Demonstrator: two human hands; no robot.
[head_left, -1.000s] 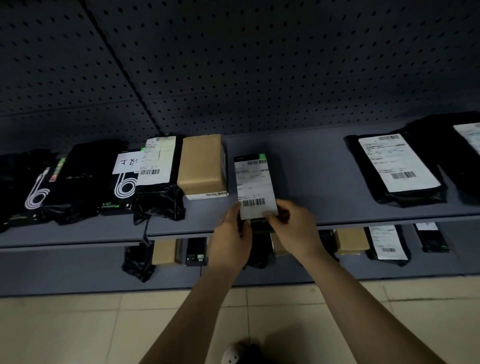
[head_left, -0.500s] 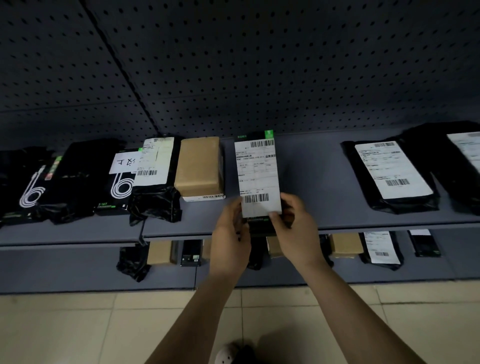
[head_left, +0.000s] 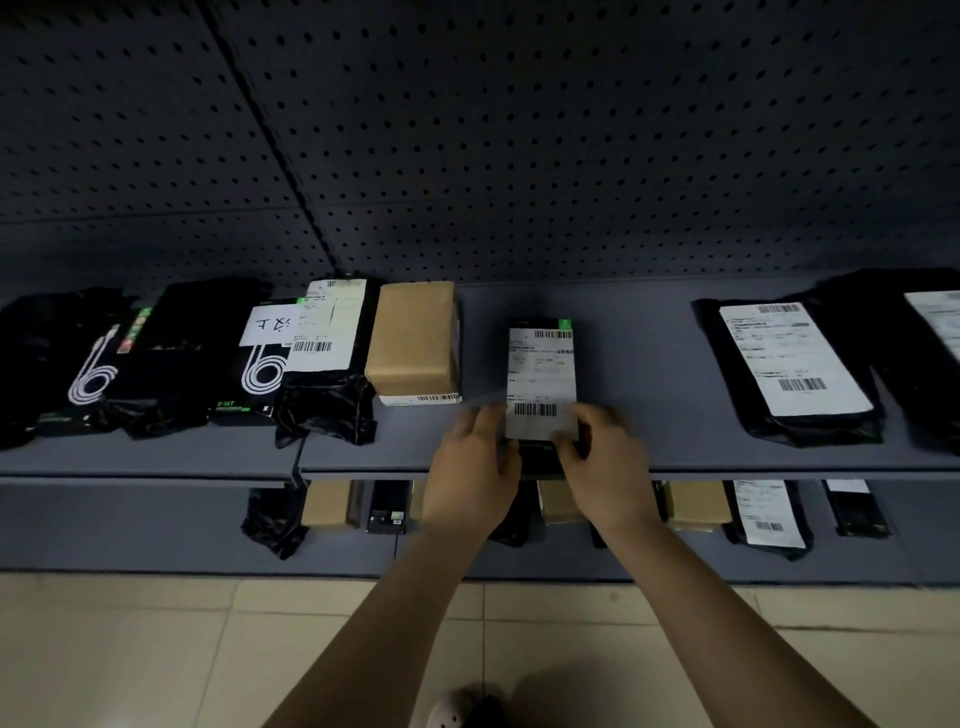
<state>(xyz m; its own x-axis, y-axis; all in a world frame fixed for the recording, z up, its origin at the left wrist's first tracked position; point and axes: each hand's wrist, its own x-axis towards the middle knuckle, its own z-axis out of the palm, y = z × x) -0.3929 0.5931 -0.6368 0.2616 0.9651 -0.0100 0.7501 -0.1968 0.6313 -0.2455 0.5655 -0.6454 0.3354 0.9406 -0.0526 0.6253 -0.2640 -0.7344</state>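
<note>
A slim black parcel (head_left: 541, 374) with a white barcode label lies on the grey shelf (head_left: 634, 364), just right of a brown cardboard box (head_left: 413, 340). My left hand (head_left: 470, 467) holds its near left edge, and my right hand (head_left: 605, 460) holds its near right edge. Both hands are motion-blurred. The parcel's near end is hidden behind my fingers.
Black bagged parcels (head_left: 327, 358) and black cable boxes (head_left: 260, 374) fill the shelf's left part. A large black bag with a white label (head_left: 789, 358) lies at the right. A lower shelf (head_left: 156, 519) holds several small boxes and bags. A perforated back panel (head_left: 519, 156) rises behind. Tiled floor (head_left: 130, 649) lies below.
The parcel was tilted up off the shelf half a second ago; it has come down flat on the shelf beside the brown box, both hands still on its near end.
</note>
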